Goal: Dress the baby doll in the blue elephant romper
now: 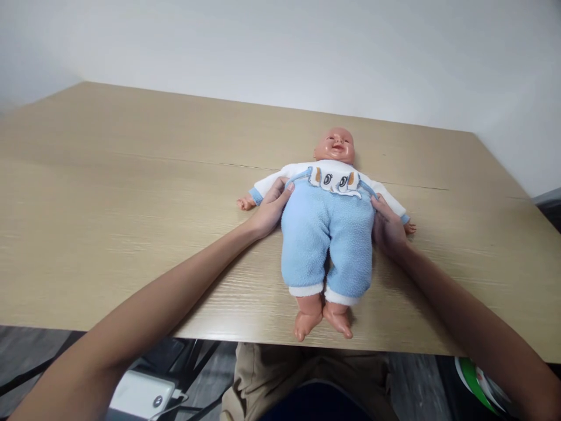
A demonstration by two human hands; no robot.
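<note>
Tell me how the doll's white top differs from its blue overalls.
The white top is mostly white with blue cuffs; the blue overalls are mostly light blue with white cuffs. The top has long sleeves; the overalls have legs and straps. Both are on the same doll.

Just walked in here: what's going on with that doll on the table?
Someone's left hand and right hand hold light-blue cloth straps at either side of a bald plastic baby doll dressed in a white top and fuzzy light-blue trousers. The doll lies face up on a pale wood-grain table, its bare feet close to the near edge.
</note>
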